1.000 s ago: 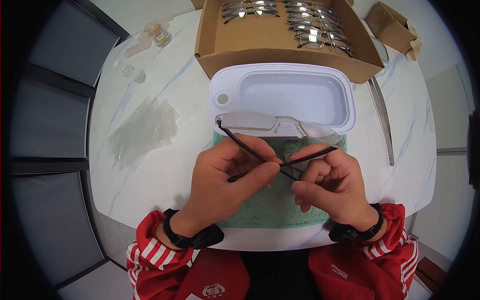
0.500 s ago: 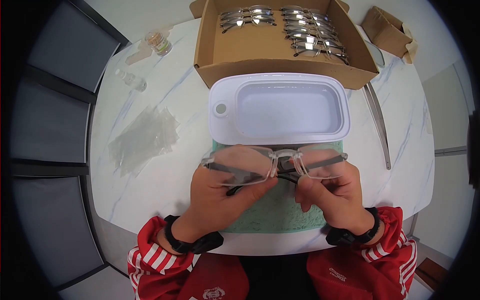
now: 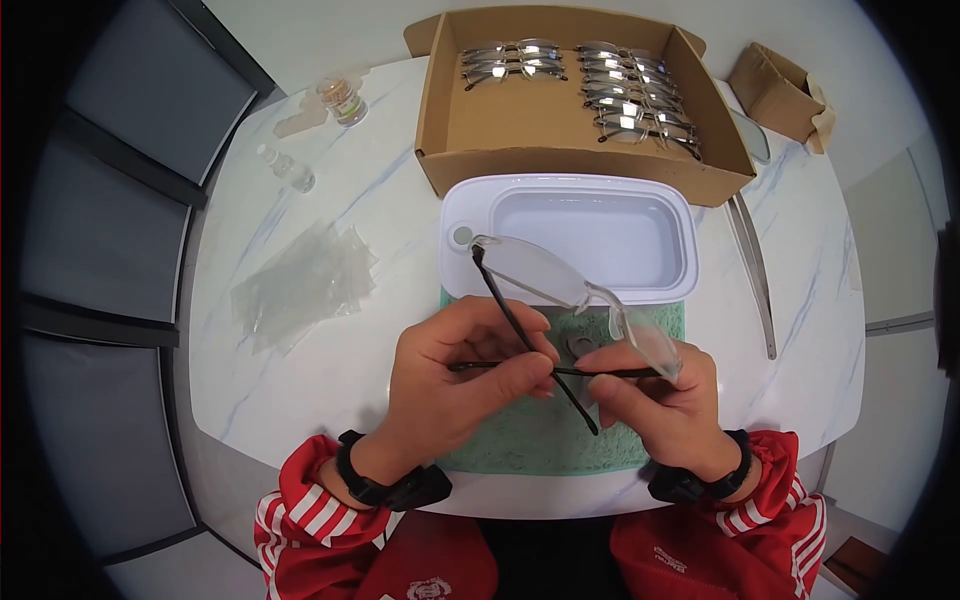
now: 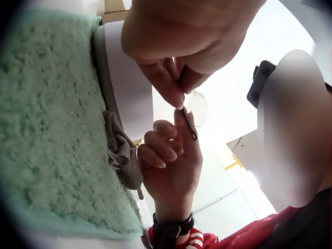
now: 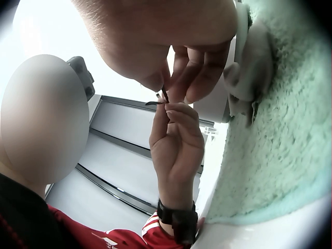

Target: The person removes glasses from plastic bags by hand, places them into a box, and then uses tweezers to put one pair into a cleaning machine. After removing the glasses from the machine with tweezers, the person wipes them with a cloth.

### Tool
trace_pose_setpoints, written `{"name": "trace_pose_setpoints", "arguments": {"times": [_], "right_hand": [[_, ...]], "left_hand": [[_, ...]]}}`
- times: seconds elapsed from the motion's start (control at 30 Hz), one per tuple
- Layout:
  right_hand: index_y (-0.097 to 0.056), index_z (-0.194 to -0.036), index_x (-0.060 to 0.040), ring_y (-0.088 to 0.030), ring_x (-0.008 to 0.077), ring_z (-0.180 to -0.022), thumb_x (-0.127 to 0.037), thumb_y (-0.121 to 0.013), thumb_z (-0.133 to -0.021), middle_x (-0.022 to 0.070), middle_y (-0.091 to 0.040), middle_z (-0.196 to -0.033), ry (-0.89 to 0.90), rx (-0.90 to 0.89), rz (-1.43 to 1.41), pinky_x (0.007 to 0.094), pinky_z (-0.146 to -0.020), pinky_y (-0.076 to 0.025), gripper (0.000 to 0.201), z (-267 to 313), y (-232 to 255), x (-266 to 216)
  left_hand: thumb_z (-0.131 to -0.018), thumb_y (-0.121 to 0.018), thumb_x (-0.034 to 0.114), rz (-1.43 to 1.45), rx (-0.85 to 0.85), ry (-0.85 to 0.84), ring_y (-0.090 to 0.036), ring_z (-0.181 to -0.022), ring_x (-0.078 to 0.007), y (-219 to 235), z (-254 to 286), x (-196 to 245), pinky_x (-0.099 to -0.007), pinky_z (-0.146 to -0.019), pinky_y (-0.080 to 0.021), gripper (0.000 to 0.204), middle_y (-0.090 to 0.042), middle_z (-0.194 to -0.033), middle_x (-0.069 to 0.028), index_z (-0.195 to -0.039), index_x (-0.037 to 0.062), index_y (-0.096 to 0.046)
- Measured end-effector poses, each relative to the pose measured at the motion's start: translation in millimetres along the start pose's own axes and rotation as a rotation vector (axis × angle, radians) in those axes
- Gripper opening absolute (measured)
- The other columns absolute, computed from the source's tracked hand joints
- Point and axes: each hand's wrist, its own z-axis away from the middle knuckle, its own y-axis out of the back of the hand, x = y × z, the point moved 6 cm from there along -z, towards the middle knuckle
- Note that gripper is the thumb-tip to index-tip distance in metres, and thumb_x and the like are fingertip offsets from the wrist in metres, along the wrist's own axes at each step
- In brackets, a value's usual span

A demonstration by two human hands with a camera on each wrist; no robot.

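A pair of clear-lensed eyeglasses (image 3: 532, 268) with black temples is held up in front of me, above the green towel (image 3: 545, 450). Its temples cross between my hands, and the lens front slants down to the right. My left hand (image 3: 455, 370) pinches the temples near the crossing with thumb and fingers. My right hand (image 3: 665, 405) pinches one temple close to the right lens. In the left wrist view a looped temple tip (image 4: 194, 136) sticks out past the fingertips. A crumpled grey cloth (image 4: 123, 150) lies on the towel below the hands.
Behind the towel sits a white basin (image 3: 465, 275). Beyond it stands a cardboard box (image 3: 500, 120) with several eyeglasses in rows. Clear plastic bags (image 3: 305, 285), a spray bottle (image 3: 287, 168) and a jar (image 3: 343, 101) lie left; a metal strip (image 3: 753, 275) lies right.
The eyeglasses swung down with lenses over the hands, then tilted back up, now slanting more steeply to the right. Both hands kept hold. The head view has shifted slightly.
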Motion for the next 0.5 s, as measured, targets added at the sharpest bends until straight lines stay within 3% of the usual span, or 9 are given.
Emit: {"name": "trace_pose_setpoints", "arguments": {"times": [0.2,0.27,0.4,0.5], "right_hand": [[-0.069,-0.119,-0.0008,-0.067,0.0124,-0.074,0.006,-0.066,-0.091,0.0068,-0.068,-0.090,0.065,-0.087,0.061,0.0251,-0.063,-0.051,0.029,-1.6,-9.0,-7.8],[-0.066,-0.124,-0.0001,-0.067,0.0132,-0.078,0.011,-0.060,-0.091,0.0093,-0.068,-0.099,-0.027,-0.046,-0.047,0.0254,-0.067,-0.053,0.035,0.3,-8.5,-5.0],[-0.062,-0.128,0.0012,-0.066,0.0138,-0.082,0.011,-0.054,-0.094,0.0111,-0.067,-0.104,-0.072,-0.043,-0.188,0.0254,-0.072,-0.054,0.036,1.2,1.2,3.9],[-0.060,-0.128,0.0018,-0.064,0.0139,-0.081,0.005,-0.053,-0.097,0.0116,-0.066,-0.106,-0.094,0.003,-0.251,0.0254,-0.072,-0.052,0.032,-0.6,6.8,-0.2]], "left_hand": [[-0.091,-0.068,-0.002,0.083,-0.011,-0.030,-0.071,-0.084,-0.0200,-1.5,0.4,-3.4,-0.0319,-0.075,-0.061,0.023,-0.069,-0.100,-0.0151,-0.112,-0.0028,-0.058],[-0.094,-0.065,-0.002,0.052,0.001,-0.055,-0.070,-0.083,-0.0138,3.2,0.5,-1.3,-0.0262,-0.073,-0.058,0.021,-0.069,-0.098,-0.0087,-0.115,-0.0036,-0.061],[-0.093,-0.063,-0.003,0.067,0.045,-0.079,-0.067,-0.075,-0.0105,7.5,2.3,2.4,-0.0233,-0.066,-0.054,0.019,-0.068,-0.091,-0.0058,-0.113,-0.0038,-0.064],[-0.092,-0.062,-0.003,0.024,-0.032,-0.044,-0.062,-0.067,-0.0072,5.5,5.5,1.8,-0.0209,-0.060,-0.048,0.016,-0.065,-0.083,-0.0029,-0.108,-0.0040,-0.066]]}}
